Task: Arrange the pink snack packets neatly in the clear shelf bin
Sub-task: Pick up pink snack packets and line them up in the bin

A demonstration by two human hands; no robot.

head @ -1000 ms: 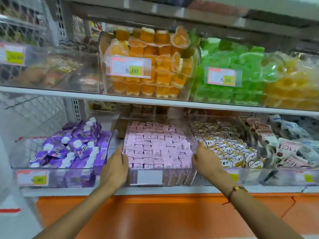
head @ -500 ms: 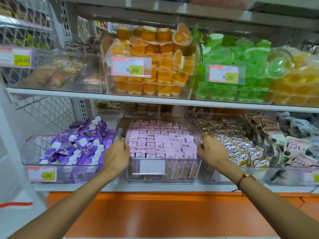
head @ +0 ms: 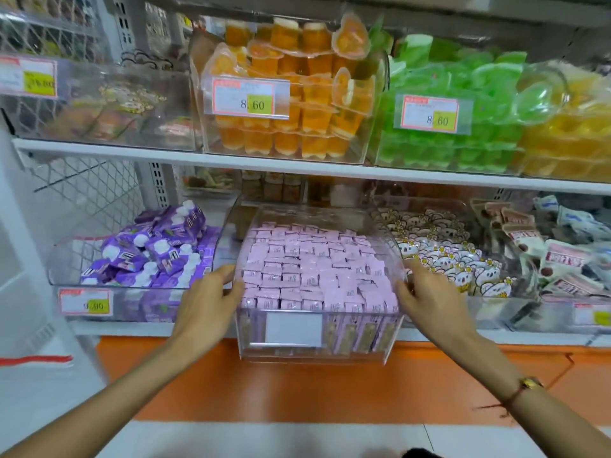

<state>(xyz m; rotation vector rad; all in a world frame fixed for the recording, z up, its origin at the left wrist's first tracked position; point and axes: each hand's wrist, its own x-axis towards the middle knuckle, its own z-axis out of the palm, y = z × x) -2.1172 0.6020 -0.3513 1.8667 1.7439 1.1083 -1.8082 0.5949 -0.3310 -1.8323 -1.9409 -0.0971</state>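
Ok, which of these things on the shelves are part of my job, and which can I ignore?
Job: pink snack packets; clear shelf bin; left hand; right hand.
Ignore: purple pouches; orange jelly cups; green jelly cups; price tags.

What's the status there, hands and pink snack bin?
Left hand and right hand grip the clear bin's sides. Pink packets packed in rows. Bin front overhangs the shelf edge. Nothing blocking.

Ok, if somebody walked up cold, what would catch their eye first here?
Probably the clear bin of pink packets at the centre of the lower shelf, jutting out past the shelf edge, with the left hand and right hand gripping its sides. Next, the bright orange jelly cups and green jelly cups above.
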